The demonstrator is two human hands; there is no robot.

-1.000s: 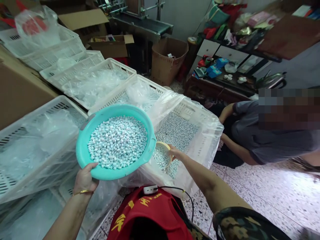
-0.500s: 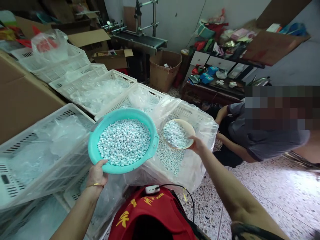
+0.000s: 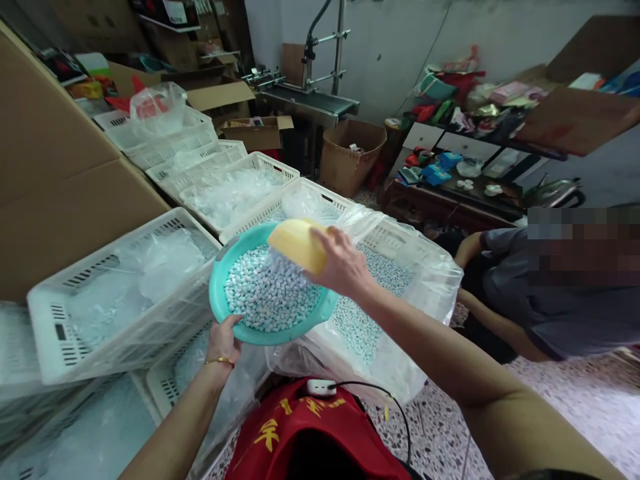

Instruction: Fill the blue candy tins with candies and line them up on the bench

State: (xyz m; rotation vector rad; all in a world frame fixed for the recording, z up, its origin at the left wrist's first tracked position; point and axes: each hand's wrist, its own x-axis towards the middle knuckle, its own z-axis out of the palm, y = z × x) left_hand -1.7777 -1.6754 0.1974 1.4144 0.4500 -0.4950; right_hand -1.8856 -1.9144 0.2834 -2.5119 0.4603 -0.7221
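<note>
A turquoise basin (image 3: 220,303) holds many small pale blue and white pieces (image 3: 270,300). My left hand (image 3: 225,339) grips its lower left rim, thumb over the edge. Above the basin's right part, my right hand (image 3: 340,260) holds a yellow bowl (image 3: 299,243) tipped on its side, and pieces are pouring out of it in a blurred stream. Right of the basin stands a plastic-lined crate (image 3: 433,267) with more of the same pieces (image 3: 360,327) in it.
White crates (image 3: 125,313) with clear plastic bags stand at the left and behind. A person (image 3: 525,300) sits at the right. Farther back are a cardboard bin (image 3: 350,160), a conveyor (image 3: 315,100) and a cluttered low table (image 3: 460,183).
My right hand has carried the bowl from over the lined crate to above the basin and tipped it. The whole view has shifted, while my left hand still holds the basin's rim.
</note>
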